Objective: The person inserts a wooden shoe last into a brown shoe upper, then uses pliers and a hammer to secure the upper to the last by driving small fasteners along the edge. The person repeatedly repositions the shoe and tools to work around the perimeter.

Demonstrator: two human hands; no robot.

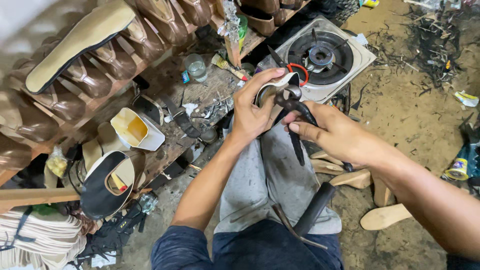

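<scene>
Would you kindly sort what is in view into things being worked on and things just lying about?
In use:
left hand gripping the shoe
right hand holding dark pincers at its edge

Lying about:
gas burner
glass
cream glue tub
wooden soles on the floor
hammer on the lap

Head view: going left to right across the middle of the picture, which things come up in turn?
Stack of white soles → cream and white glue container → left hand gripping the shoe → right hand with dark metal pincers → small yellow tin.
</scene>
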